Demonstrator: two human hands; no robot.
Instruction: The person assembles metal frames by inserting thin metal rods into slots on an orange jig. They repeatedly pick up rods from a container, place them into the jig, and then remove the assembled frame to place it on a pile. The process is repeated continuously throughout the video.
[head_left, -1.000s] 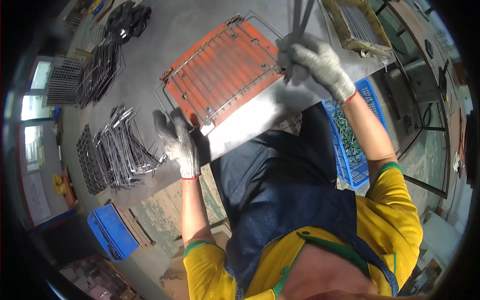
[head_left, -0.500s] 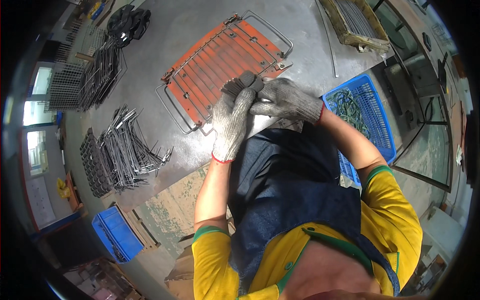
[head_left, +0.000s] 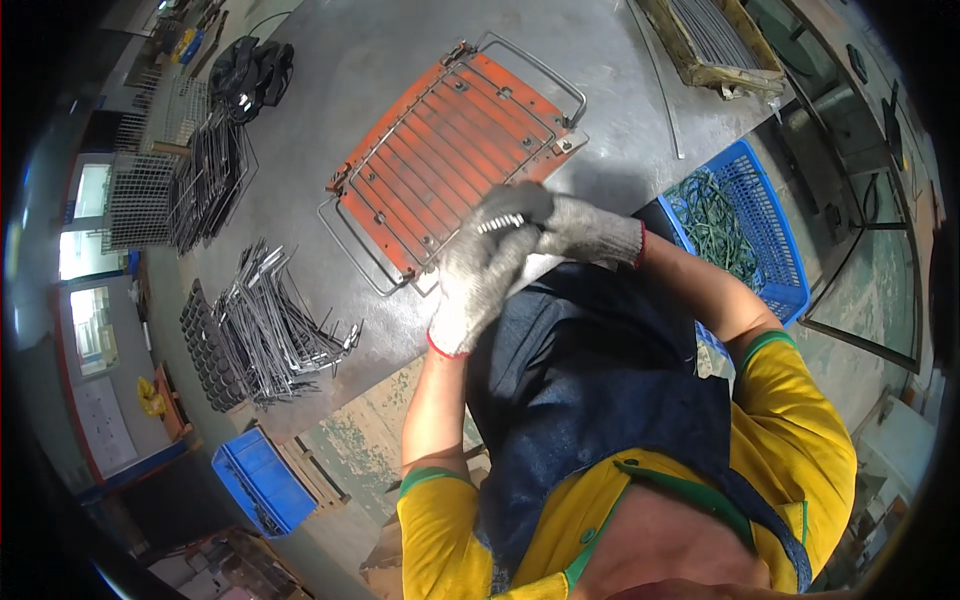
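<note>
Both my hands wear grey-white knitted gloves with red cuffs and meet over the near edge of an orange plate [head_left: 410,190]. My left hand [head_left: 472,280] is closed round a small bundle of short metal rods [head_left: 500,223]; a row of shiny ends shows between the gloves. The dark fingertips of my right hand [head_left: 590,228] press on the bundle from the other side, somewhat smeared by motion. On the plate lies a wire rack frame [head_left: 435,165] with several parallel bars and bent loops sticking out at two ends. Most of the rods are hidden by the gloves.
A heap of loose wire pieces [head_left: 275,330] lies at the table's left, beside dark wire frames [head_left: 210,180]. A black bundle [head_left: 250,80] sits far left. To the right stand a blue basket [head_left: 790,255] of green strands and a box of rods [head_left: 750,88].
My hands have moved slightly down, closer to my body. The rods, fanned out dark above my left hand before, now show as a row of bright ends between the gloves.
</note>
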